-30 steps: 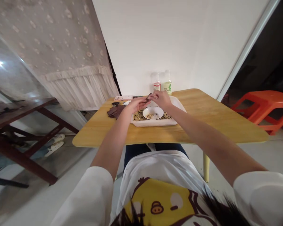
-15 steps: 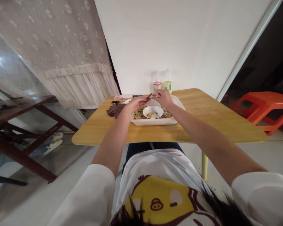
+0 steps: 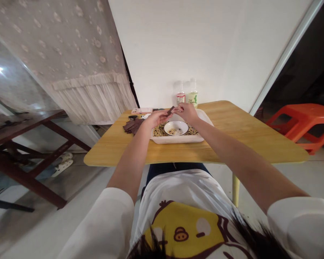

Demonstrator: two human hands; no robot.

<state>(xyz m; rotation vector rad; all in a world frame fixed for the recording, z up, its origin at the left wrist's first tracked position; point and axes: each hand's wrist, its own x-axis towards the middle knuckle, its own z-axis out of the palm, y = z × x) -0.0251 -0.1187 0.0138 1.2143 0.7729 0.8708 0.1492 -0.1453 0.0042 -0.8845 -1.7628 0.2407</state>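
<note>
My left hand (image 3: 157, 118) is closed on a small dark brown piece (image 3: 171, 110), held above the left side of a white tray (image 3: 178, 140). Close beside it, the fingers of my right hand (image 3: 187, 111) are pinched together at the piece's right end; what they hold, if anything, is too small to make out. Beans or grains of mixed colours (image 3: 159, 131) cover the tray's bottom. Below both hands a white bowl (image 3: 176, 128) with a dark rim sits in the tray, with a few small bits inside.
Dark brown cloth-like pieces (image 3: 133, 126), a round black item (image 3: 132, 117) and a pink phone-like object (image 3: 142, 110) lie left of the tray. Two bottles (image 3: 180, 98) (image 3: 192, 98) stand behind it by the wall. An orange stool (image 3: 307, 117) is at the right.
The whole view has shifted slightly. Both hands keep nearly the same pose over the tray, and the brown piece is still held.
</note>
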